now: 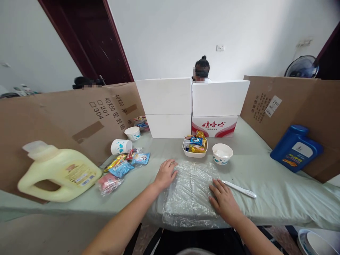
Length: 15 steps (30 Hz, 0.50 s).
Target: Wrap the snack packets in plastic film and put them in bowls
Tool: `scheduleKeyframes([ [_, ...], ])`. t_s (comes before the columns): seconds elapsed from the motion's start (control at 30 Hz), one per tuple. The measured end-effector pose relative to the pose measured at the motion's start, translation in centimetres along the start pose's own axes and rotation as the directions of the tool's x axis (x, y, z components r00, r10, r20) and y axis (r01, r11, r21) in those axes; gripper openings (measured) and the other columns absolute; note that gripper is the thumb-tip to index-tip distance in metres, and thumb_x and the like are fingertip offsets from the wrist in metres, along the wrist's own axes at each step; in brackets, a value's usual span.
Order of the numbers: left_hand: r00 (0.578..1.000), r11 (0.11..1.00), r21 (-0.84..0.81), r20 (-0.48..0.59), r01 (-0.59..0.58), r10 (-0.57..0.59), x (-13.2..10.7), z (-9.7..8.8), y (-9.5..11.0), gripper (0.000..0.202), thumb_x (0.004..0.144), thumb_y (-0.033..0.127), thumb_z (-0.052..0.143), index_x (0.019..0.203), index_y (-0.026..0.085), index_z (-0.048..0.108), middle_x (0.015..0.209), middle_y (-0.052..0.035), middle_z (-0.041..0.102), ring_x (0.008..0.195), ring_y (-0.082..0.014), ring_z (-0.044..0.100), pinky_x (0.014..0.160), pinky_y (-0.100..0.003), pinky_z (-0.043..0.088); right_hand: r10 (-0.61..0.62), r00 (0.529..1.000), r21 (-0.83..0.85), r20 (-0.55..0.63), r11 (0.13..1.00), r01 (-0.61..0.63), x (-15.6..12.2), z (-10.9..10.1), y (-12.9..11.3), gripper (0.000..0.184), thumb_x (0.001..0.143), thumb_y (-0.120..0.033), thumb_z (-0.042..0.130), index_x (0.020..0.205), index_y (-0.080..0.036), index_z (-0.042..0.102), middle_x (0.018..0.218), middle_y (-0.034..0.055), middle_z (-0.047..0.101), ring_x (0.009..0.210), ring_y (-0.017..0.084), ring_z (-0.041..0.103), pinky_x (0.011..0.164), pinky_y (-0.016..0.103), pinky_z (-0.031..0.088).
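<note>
Two hands (166, 174) (225, 201), plastic sheet (191, 193) seemingly beneath fingers (215, 185)

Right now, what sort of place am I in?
Probably a makeshift work booth in a plain room: a cloth-covered table fenced by cardboard panels and white foam boxes, with another person behind the boxes.

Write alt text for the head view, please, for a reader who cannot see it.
The left hand and right hand lie flat on a clear plastic sheet on a green-covered table. A snack tray and white bowl stand beyond.
</note>
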<state>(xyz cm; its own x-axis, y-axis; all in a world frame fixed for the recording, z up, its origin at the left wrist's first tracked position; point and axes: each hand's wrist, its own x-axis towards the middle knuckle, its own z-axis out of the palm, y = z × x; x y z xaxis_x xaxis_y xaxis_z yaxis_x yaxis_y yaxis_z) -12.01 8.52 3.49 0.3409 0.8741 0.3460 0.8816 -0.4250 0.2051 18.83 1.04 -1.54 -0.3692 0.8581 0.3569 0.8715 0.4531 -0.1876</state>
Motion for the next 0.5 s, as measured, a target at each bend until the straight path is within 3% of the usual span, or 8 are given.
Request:
scheduleKeyframes([
  [0.13, 0.956, 0.936, -0.196, -0.045, -0.292, 0.289, -5.9, -2.4, 2.0, 0.020, 0.089, 0.026, 0.051, 0.105, 0.020, 0.061, 0.106, -0.0093, 0.063, 0.106, -0.0231, 0.056, 0.099, -0.044, 0.044, -0.029, 0.993, 0.134, -0.113, 0.990, 0.044, -1.1, -3.4, 0.8, 0.032, 0.096, -0.036, 0.043, 0.114, -0.020, 0.063, 0.127, 0.0096, 0.060, 0.125, 0.025, 0.049, 0.104, 0.043, 0.041],
  [0.23, 0.899, 0.885, -0.240, 0.090, -0.399, 0.429, -10.5, -2.5, 2.7, 0.048, 0.079, 0.043, 0.066, 0.121, 0.020, 0.055, 0.122, -0.0125, 0.060, 0.119, -0.0292, 0.051, 0.104, -0.049, 0.040, -0.143, 0.990, 0.194, -0.013, 0.971, 0.143, -3.2, -5.1, 2.1, 0.039, 0.092, -0.043, 0.052, 0.125, -0.023, 0.057, 0.131, 0.0085, 0.058, 0.127, 0.025, 0.047, 0.103, 0.042, 0.042],
  [0.3, 0.877, 0.888, -0.222, 0.184, -0.404, 0.445, -12.5, -1.9, 2.5, 0.057, 0.078, 0.041, 0.069, 0.128, 0.024, 0.051, 0.135, -0.0119, 0.054, 0.129, -0.0324, 0.044, 0.107, -0.054, 0.036, -0.242, 0.964, 0.190, 0.107, 0.957, 0.219, -4.8, -4.9, 2.8, 0.059, 0.084, -0.049, 0.061, 0.137, -0.024, 0.047, 0.139, 0.0087, 0.052, 0.132, 0.028, 0.041, 0.106, 0.046, 0.039],
  [0.37, 0.890, 0.913, -0.207, 0.229, -0.352, 0.395, -13.6, -1.4, 2.2, 0.042, 0.085, 0.025, 0.059, 0.127, 0.029, 0.054, 0.138, -0.0073, 0.052, 0.134, -0.0293, 0.041, 0.109, -0.053, 0.035, -0.274, 0.944, 0.152, 0.182, 0.957, 0.248, -6.1, -4.1, 3.2, 0.066, 0.084, -0.042, 0.062, 0.143, -0.026, 0.039, 0.145, 0.0078, 0.045, 0.136, 0.029, 0.037, 0.109, 0.049, 0.034],
  [0.43, 0.924, 0.933, -0.246, 0.214, -0.263, 0.317, -13.9, -1.3, 2.2, 0.034, 0.089, 0.014, 0.046, 0.114, 0.031, 0.062, 0.131, -0.0037, 0.059, 0.132, -0.0243, 0.044, 0.109, -0.047, 0.037, -0.247, 0.952, 0.114, 0.183, 0.967, 0.229, -7.0, -3.3, 3.3, 0.053, 0.089, -0.028, 0.053, 0.141, -0.028, 0.043, 0.144, 0.0059, 0.047, 0.134, 0.027, 0.039, 0.109, 0.048, 0.034],
  [0.5, 0.957, 0.925, -0.347, 0.176, -0.157, 0.228, -13.8, -1.6, 2.4, 0.029, 0.091, 0.016, 0.042, 0.101, 0.028, 0.066, 0.118, -0.0042, 0.067, 0.123, -0.0224, 0.053, 0.105, -0.042, 0.042, -0.208, 0.966, 0.129, 0.152, 0.973, 0.189, -7.4, -3.0, 3.0, 0.039, 0.091, -0.021, 0.046, 0.128, -0.028, 0.057, 0.136, 0.0054, 0.056, 0.129, 0.025, 0.046, 0.106, 0.047, 0.037],
])
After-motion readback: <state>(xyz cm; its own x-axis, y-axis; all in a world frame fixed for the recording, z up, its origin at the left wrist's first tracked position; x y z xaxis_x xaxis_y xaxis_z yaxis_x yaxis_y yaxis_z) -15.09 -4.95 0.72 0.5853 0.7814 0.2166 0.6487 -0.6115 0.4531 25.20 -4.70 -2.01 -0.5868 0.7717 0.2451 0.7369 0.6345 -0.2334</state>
